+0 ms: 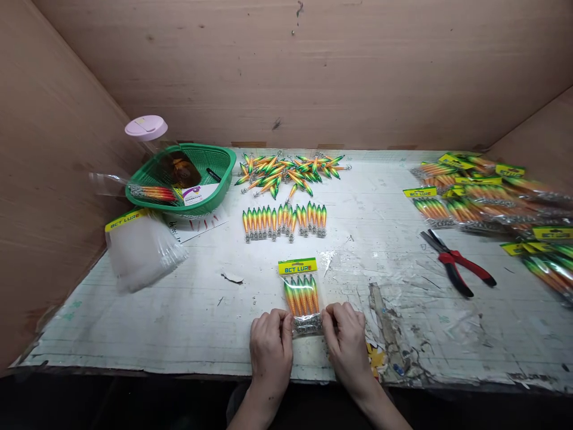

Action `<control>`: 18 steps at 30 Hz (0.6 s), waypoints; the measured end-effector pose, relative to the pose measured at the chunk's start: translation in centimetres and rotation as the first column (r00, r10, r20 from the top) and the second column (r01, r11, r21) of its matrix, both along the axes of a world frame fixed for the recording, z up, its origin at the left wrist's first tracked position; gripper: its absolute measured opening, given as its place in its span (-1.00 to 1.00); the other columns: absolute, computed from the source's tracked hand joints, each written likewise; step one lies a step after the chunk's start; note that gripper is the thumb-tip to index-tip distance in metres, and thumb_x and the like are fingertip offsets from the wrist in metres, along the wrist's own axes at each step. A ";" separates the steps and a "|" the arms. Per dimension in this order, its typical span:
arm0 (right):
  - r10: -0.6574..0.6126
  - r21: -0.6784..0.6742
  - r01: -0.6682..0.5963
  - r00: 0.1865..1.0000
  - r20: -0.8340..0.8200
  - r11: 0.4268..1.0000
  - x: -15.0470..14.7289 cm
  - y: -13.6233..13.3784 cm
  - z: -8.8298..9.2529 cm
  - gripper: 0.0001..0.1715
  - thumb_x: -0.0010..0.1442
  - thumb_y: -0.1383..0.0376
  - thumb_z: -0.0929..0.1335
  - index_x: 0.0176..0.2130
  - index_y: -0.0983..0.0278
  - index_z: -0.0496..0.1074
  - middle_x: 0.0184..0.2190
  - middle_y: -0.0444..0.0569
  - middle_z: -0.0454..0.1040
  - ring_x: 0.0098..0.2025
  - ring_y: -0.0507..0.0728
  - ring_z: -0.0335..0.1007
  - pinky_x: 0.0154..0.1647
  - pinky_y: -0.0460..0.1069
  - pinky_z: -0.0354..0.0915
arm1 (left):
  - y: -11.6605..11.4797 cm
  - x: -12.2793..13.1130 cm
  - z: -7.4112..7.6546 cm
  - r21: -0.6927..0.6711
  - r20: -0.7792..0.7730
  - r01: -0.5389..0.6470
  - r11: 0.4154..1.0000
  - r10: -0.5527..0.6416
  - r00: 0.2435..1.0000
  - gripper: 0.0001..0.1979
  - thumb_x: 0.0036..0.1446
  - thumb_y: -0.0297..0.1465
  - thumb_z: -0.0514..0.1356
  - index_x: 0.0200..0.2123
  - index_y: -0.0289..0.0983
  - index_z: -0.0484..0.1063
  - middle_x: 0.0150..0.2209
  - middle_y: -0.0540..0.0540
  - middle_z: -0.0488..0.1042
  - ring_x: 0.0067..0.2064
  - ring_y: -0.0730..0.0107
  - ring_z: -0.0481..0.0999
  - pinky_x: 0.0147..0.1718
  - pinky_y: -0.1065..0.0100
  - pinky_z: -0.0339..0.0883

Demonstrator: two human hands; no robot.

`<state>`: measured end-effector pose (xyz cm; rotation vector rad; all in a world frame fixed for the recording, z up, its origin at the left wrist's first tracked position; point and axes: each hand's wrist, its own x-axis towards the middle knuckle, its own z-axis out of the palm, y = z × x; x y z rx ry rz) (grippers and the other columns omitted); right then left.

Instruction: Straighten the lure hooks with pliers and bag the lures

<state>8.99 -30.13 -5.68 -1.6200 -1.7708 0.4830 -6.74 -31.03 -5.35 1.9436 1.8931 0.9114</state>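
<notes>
A clear bag of fishing lures [301, 295] with a yellow header lies in front of me, its hook ends towards me. My left hand [271, 346] pinches the bag's lower left edge with curled fingers. At the lower right edge, my right hand [345, 334] is closed on the bag in the same way. Several green and orange lures show through the plastic, side by side. Beyond the bag is a row of loose lures [259, 222], hooks pointing towards me. Behind that row lies a jumbled pile of lures [290, 173].
At left, a green basket [226, 179] holds packed red lures and cards, near a pink-lidded container [146, 128]. A stack of header bags [143, 254] lies before it. Red-handled pliers [457, 263] and filled lure packs [483, 194] lie at right. Wooden panels [286, 77] enclose the table.
</notes>
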 end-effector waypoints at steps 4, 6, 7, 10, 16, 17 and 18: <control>-0.075 -0.102 0.072 0.997 -0.027 0.992 -0.4 0.1 0.3 -0.73 0.33 0.31 0.21 -0.44 0.19 0.23 -0.51 -0.16 0.33 -0.40 0.13 0.22 -0.23 0.06 0.03 | 0.6 0.4 0.2 -0.065 -0.038 -0.051 0.997 0.048 0.998 -0.73 0.29 -0.42 0.03 -0.49 -0.21 0.29 -0.59 0.01 0.38 -0.51 0.31 0.40 -0.45 0.33 0.17; -0.103 -0.145 0.095 0.993 -0.052 0.985 -0.3 0.3 0.5 -0.74 0.27 0.28 0.25 -0.47 0.19 0.22 -0.50 -0.14 0.32 -0.36 0.15 0.21 -0.23 0.06 0.03 | 0.9 0.2 0.4 -0.099 -0.045 -0.049 0.994 0.045 0.998 -0.74 0.25 -0.41 0.06 -0.52 -0.20 0.28 -0.64 0.04 0.34 -0.54 0.32 0.40 -0.48 0.34 0.16; -0.118 -0.162 0.106 0.991 -0.068 0.981 -0.1 0.5 0.5 -0.74 0.25 0.27 0.27 -0.49 0.18 0.21 -0.49 -0.12 0.31 -0.35 0.16 0.20 -0.23 0.06 0.04 | 1.1 0.1 0.6 -0.122 -0.039 -0.042 0.992 0.038 0.999 -0.75 0.24 -0.39 0.07 -0.52 -0.19 0.29 -0.64 0.04 0.34 -0.55 0.32 0.41 -0.50 0.36 0.15; -0.158 -0.198 0.132 0.980 -0.123 0.971 0.1 1.0 0.4 -0.74 0.17 0.25 0.30 -0.51 0.17 0.18 -0.46 -0.09 0.29 -0.32 0.19 0.19 -0.24 0.07 0.07 | 1.6 -0.6 1.1 -0.245 0.014 -0.050 0.968 0.055 0.998 -0.81 0.24 -0.27 0.07 -0.35 -0.21 0.39 -0.55 0.01 0.42 -0.52 0.30 0.46 -0.54 0.36 0.21; -0.217 -0.212 0.170 0.950 -0.224 0.963 -0.3 1.3 1.0 -0.88 0.15 0.31 0.29 -0.44 0.18 0.34 -0.36 0.00 0.37 -0.22 0.25 0.22 -0.15 0.15 0.08 | 2.7 -1.6 1.3 -0.303 0.205 0.001 0.953 0.064 0.977 -0.65 0.09 -0.04 0.13 -0.40 -0.20 0.45 -0.38 -0.13 0.48 -0.27 0.05 0.50 -0.24 0.12 0.36; -0.218 -0.208 0.167 0.943 -0.251 0.964 -0.5 1.2 1.1 -0.86 0.18 0.28 0.29 -0.43 0.19 0.34 -0.35 0.00 0.38 -0.20 0.25 0.23 -0.14 0.16 0.10 | 2.9 -1.4 1.2 -0.306 0.277 0.020 0.952 0.069 0.958 -0.62 0.01 0.02 0.19 -0.44 -0.20 0.43 -0.41 -0.12 0.48 -0.29 0.05 0.49 -0.24 0.12 0.36; -0.212 -0.202 0.157 0.934 -0.287 0.967 -0.7 1.2 1.3 -0.84 0.20 0.24 0.29 -0.42 0.19 0.34 -0.34 0.00 0.40 -0.20 0.24 0.26 -0.13 0.16 0.13 | 3.0 -1.1 1.0 -0.317 0.373 0.030 0.948 0.096 0.923 -0.58 -0.05 0.06 0.25 -0.46 -0.20 0.42 -0.43 -0.09 0.47 -0.31 0.08 0.49 -0.26 0.16 0.36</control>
